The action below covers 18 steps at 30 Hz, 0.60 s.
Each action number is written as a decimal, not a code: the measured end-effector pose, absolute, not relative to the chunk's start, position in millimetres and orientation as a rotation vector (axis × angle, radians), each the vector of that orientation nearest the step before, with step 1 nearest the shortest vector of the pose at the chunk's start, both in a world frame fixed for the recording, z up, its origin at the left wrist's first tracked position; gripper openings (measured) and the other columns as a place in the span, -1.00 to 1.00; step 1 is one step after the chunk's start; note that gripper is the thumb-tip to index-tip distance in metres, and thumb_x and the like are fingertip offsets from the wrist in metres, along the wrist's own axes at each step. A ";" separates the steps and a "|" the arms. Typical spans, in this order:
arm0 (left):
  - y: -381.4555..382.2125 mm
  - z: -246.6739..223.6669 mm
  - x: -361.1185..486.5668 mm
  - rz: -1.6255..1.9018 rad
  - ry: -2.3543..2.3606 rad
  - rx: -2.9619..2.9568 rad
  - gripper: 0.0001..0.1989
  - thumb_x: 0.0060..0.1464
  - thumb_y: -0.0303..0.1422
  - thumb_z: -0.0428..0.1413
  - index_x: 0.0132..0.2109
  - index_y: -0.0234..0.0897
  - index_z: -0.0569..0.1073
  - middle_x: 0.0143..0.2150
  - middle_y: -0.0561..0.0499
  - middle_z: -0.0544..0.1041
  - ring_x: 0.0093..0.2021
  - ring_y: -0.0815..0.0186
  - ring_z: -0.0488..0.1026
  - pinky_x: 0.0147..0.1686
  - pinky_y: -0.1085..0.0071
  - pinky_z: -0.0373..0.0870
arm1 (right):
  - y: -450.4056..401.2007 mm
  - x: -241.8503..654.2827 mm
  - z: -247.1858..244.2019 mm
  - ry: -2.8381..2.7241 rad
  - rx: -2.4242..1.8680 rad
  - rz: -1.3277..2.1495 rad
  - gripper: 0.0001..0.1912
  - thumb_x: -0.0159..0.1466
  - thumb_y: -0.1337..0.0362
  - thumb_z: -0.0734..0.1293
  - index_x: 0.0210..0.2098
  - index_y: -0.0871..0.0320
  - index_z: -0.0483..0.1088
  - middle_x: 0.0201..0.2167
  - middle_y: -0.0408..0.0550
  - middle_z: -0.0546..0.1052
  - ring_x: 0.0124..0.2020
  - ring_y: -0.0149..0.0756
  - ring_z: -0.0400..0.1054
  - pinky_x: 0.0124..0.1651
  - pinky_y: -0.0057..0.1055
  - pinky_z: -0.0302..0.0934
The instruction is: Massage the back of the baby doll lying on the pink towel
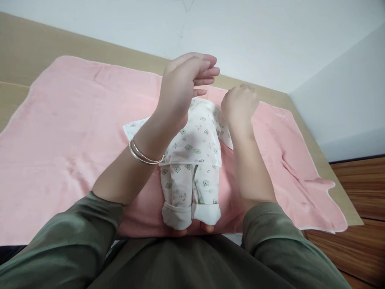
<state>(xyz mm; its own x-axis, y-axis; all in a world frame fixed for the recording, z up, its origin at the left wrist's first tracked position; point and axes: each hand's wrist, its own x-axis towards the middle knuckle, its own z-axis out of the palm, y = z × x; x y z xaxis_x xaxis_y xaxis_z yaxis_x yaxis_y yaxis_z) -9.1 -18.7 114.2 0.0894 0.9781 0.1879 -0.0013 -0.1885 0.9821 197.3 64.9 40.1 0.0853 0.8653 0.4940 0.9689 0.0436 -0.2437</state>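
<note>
A small figure lies on a pink blanket (90,116), dressed in a white printed top (198,140) and matching trousers (177,180) with turned-up cuffs. Two small feet show just below the cuffs. My left hand (186,82) is raised over the upper left of the top, fingers stretched out and slightly apart, holding nothing visible. At the top's right shoulder is my right hand (240,102), its fingers curled in; what they hold, if anything, is hidden. The figure's head cannot be seen.
Under the blanket is a wooden table (339,192), its edge showing at the back and right. A white wall (255,40) rises behind it. Brown wooden furniture (361,192) stands at the right. Two bangles (141,154) circle my left wrist.
</note>
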 end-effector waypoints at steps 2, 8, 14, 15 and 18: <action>-20.1 115.6 -7.7 1.285 1.045 1.383 -0.62 0.35 -0.39 -0.20 0.06 -0.17 0.47 0.11 0.08 0.66 0.28 0.18 0.56 0.32 0.12 0.56 | 63.9 200.8 39.8 -1.799 -1.843 -0.244 -0.33 0.51 0.04 -0.08 -0.04 0.26 0.56 0.12 0.38 0.52 0.36 0.36 0.27 0.38 0.50 0.15; -21.7 117.4 -10.6 1.268 1.063 1.387 -0.64 0.38 -0.33 -0.21 0.06 -0.15 0.45 0.18 0.06 0.63 0.30 0.19 0.53 0.30 0.18 0.59 | 61.2 210.6 46.7 -1.770 -1.835 -0.191 -0.32 0.46 -0.07 -0.02 -0.01 0.25 0.56 0.40 0.35 0.37 0.32 0.40 0.34 0.25 0.50 0.29; -22.0 116.9 -13.4 1.343 1.006 1.304 -0.70 0.34 -0.33 -0.12 -0.02 -0.16 0.50 0.08 0.02 0.67 0.24 0.13 0.56 0.25 0.10 0.61 | 44.7 191.3 68.2 -1.748 -2.032 -0.219 -0.42 0.48 0.09 0.00 -0.07 0.27 0.57 0.37 0.35 0.41 0.24 0.30 0.44 0.20 0.35 0.38; -21.8 115.7 -13.3 1.357 0.989 1.278 -0.73 0.32 -0.33 -0.09 -0.06 -0.15 0.51 0.05 0.02 0.68 0.22 0.11 0.57 0.23 0.10 0.61 | 40.8 188.6 71.8 -1.759 -2.058 -0.215 -0.44 0.48 0.12 0.01 -0.06 0.27 0.56 0.39 0.35 0.39 0.26 0.29 0.43 0.22 0.32 0.38; -21.2 110.5 -12.6 1.412 0.913 1.241 -0.79 0.26 -0.27 0.02 -0.12 -0.09 0.55 0.01 0.00 0.70 0.20 0.05 0.57 0.16 0.10 0.59 | 30.5 186.1 79.7 -1.813 -2.071 -0.172 -0.52 0.45 0.17 0.07 -0.05 0.27 0.56 0.46 0.31 0.30 0.31 0.29 0.38 0.24 0.30 0.37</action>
<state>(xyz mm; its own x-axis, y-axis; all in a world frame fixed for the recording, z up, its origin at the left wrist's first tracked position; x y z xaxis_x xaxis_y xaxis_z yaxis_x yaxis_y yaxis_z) -12.6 -21.2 110.5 0.0318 0.9747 0.2211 -0.1985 -0.2106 0.9572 186.1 30.5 79.7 0.1597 0.9280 0.3366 0.9748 -0.0945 -0.2019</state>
